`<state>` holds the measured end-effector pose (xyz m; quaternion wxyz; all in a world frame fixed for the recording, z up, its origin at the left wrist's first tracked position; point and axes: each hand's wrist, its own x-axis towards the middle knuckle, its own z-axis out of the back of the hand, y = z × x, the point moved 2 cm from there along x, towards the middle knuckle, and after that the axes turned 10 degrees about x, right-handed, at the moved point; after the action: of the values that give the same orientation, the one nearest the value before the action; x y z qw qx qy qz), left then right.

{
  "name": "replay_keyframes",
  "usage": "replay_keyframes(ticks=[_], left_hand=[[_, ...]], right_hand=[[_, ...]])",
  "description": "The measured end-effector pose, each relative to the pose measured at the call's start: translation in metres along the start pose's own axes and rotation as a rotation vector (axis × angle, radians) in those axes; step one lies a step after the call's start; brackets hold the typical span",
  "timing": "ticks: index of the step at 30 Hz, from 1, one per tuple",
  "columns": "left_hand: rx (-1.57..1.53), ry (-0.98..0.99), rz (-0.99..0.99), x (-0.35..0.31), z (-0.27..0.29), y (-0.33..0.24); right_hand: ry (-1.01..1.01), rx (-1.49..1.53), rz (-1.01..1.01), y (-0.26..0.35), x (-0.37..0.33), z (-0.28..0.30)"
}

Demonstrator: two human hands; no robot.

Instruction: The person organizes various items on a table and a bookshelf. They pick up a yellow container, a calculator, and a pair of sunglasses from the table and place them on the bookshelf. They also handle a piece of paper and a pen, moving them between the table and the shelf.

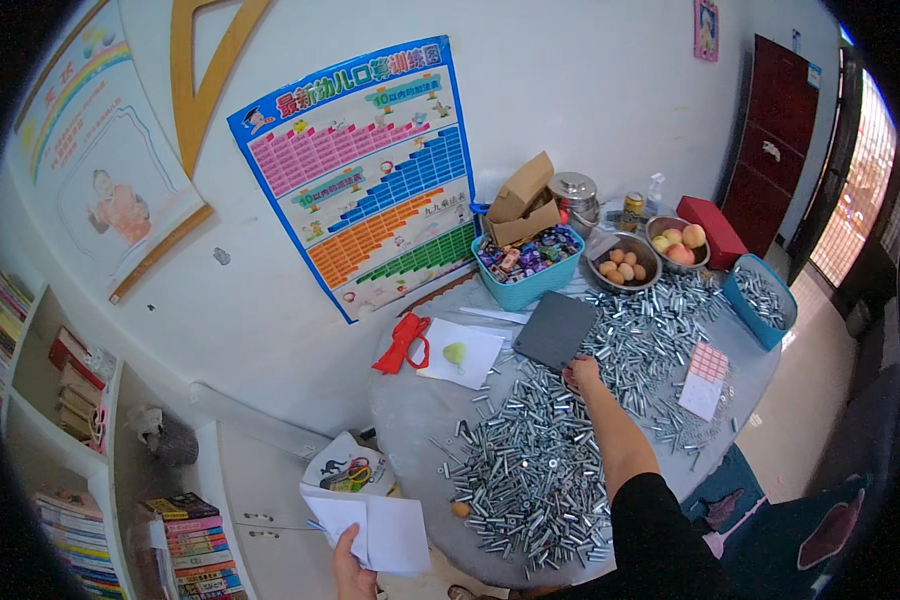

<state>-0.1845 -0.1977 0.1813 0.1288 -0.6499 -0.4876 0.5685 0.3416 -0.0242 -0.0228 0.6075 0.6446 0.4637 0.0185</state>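
My left hand is closed on white sheets of paper, held off the table's near left side. A thin blue stick-like thing, perhaps a pen, shows beside that hand. My right hand reaches across the table, its fingers closed at the near right corner of a dark grey flat panel. The panel lies by a broad heap of metal bolts or sleeves. The fingertips are too small to make out fully.
On the grey table stand a turquoise basket of wrapped sweets, a bowl of eggs, a bowl of fruit and a blue basket of metal parts. A red bag lies left. Bookshelves line the left wall.
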Motion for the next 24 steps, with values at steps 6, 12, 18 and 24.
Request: replay_keyframes(ticks=[6, 12, 18, 24], left_hand=[[0.007, -0.064, 0.021, 0.012, 0.000, 0.007], [-0.018, -0.011, -0.024, 0.013, -0.016, 0.008], [-0.019, -0.064, 0.013, 0.004, -0.009, 0.005], [-0.079, 0.022, -0.038, 0.000, 0.009, 0.013]], right_hand=[[-0.070, -0.152, -0.146, 0.017, -0.001, -0.035], [-0.140, -0.125, 0.032, 0.006, 0.036, -0.026], [-0.273, -0.109, 0.332, 0.041, 0.002, -0.048], [-0.338, -0.409, 0.513, 0.106, -0.060, -0.061]])
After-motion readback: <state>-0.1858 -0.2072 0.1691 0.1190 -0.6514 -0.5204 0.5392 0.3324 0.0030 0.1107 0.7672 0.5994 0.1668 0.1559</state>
